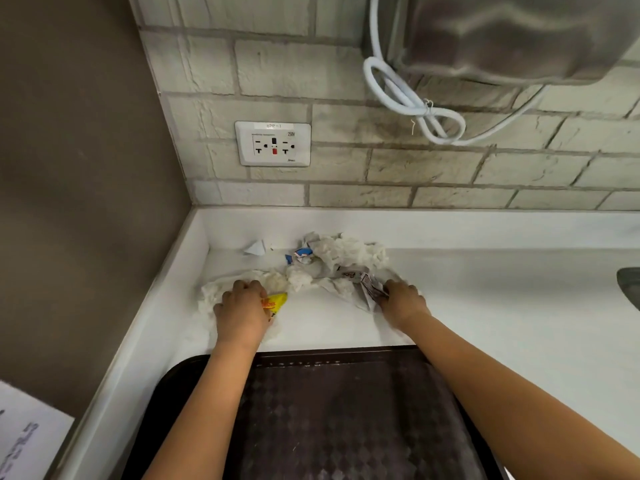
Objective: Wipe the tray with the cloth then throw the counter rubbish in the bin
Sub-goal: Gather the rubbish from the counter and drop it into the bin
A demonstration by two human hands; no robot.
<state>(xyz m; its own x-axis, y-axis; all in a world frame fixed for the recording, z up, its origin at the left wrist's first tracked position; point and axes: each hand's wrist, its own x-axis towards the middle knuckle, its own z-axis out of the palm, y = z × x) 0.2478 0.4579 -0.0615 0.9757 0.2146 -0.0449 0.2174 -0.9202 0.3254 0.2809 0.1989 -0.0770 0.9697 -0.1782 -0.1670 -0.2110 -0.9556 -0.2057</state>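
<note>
— Since the rubbish sits at the back, list the holdings from the largest down. Why is the counter (485,306) laid out so?

— Item one, white counter: it carries everything. Item two, dark tray (346,410): lies at the near edge, below both forearms, nothing on it; my judgement is that it is parked close so the arms can reach over it to the litter.

— And the litter itself?

— Item three, rubbish pile (332,261): crumpled white tissue, printed paper and a blue-and-white scrap, gathered against the back upstand near the corner, well beyond the tray. A small white scrap (255,247) lies apart, to its left.

— The hands?

— Item four, left hand (242,308): palm down on crumpled white material at the pile's left end, fingers curled over it, with a yellow wrapper (275,303) tucked at the thumb side. Whether that white material is the cloth or tissue, I cannot tell. Item five, right hand (403,299): fingers closed on a crinkled wrapper (369,289) at the right end.

— Why one at each end?

— Likely to draw the heap together for one lift. No bin is in view.
</note>
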